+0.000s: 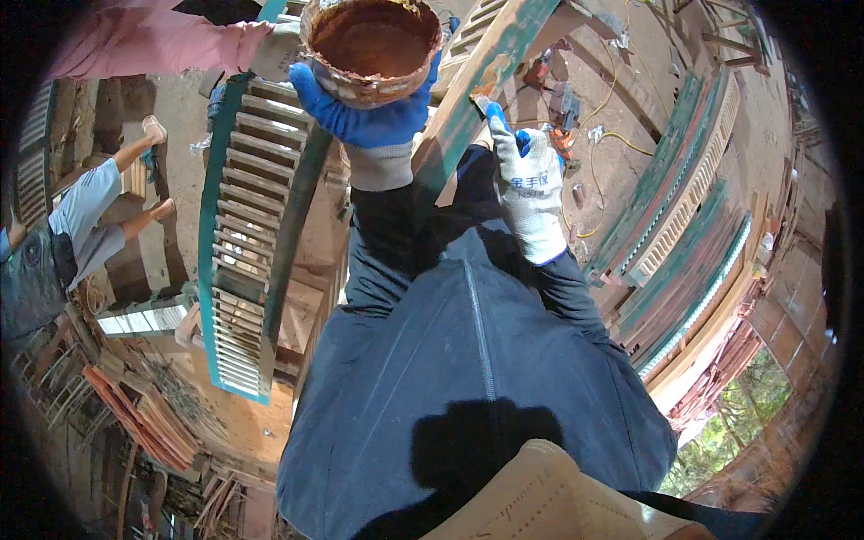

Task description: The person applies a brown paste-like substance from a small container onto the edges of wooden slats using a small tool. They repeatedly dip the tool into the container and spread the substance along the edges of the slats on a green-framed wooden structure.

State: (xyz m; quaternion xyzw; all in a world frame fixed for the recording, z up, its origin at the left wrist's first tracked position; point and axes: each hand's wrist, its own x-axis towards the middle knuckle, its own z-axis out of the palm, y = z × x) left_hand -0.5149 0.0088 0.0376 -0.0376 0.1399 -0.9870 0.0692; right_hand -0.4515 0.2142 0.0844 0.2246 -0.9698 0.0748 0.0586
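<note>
My feed is sunlit, with a hard-edged black shadow (481,441) across the dark-blue zipped cloth jacket (387,387). Right of the jacket, bright green leafy foliage (733,418) partly washes out; left, the green-edged slatted wooden panel (216,270) bows with fisheye distortion.

Sunlit brown floor (184,117), stacked reddish planks (139,418), green foliage (742,416) lower right

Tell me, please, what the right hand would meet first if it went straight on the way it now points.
Most likely the patchy green wooden beam, just up and left of the right hand and its flat tool; whether the tool touches it is unclear.
</note>
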